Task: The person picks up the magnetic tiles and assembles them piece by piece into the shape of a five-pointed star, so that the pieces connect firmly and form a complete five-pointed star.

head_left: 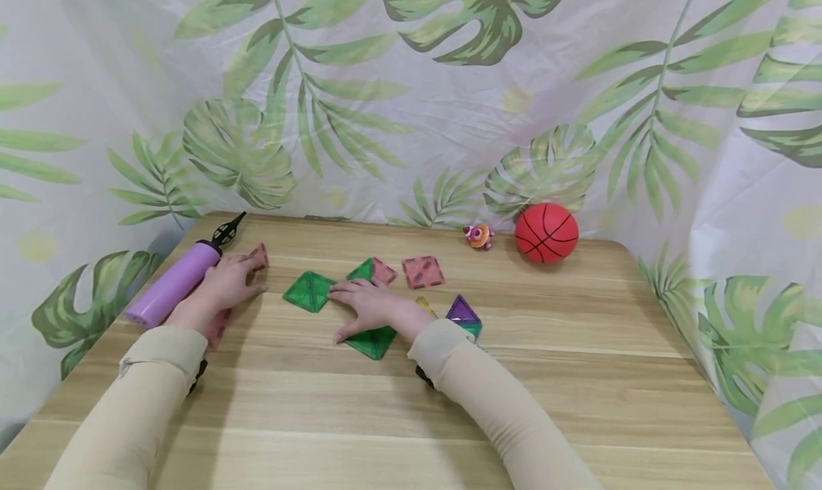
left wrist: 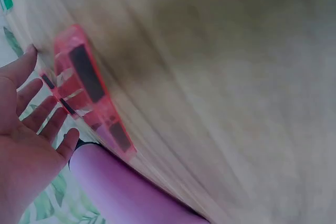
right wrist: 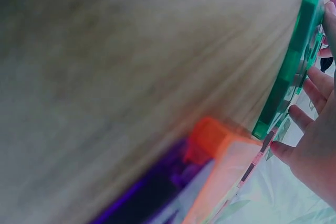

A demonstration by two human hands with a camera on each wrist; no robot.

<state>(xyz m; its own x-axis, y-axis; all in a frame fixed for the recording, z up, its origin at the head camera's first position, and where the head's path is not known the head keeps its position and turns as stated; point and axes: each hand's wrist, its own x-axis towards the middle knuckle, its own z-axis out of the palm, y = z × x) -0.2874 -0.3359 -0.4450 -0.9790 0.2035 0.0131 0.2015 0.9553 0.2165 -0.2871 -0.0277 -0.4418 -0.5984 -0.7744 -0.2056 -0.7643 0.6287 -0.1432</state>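
Note:
My left hand (head_left: 226, 284) reaches low over the table beside a lilac hand pump (head_left: 173, 283) with a black nozzle. Red translucent magnetic tiles lie about it, one (head_left: 259, 256) by its fingertips and another (head_left: 220, 329) partly under the palm. In the left wrist view the fingers are spread near a red tile (left wrist: 86, 87). Over several tiles is my right hand (head_left: 375, 304), its fingers extended, covering part of a green tile (head_left: 374, 342). A green square (head_left: 310, 292) lies just left of those fingertips. The right wrist view shows the fingers beside a green tile (right wrist: 291, 66); contact is unclear.
Right of the right hand lie a yellow tile (head_left: 425, 305) and a purple tile (head_left: 462, 309). A red square tile (head_left: 423, 272) is farther back. A small toy figure (head_left: 478, 236) and a red toy basketball (head_left: 546, 233) stand near the back edge, before a leaf-print curtain.

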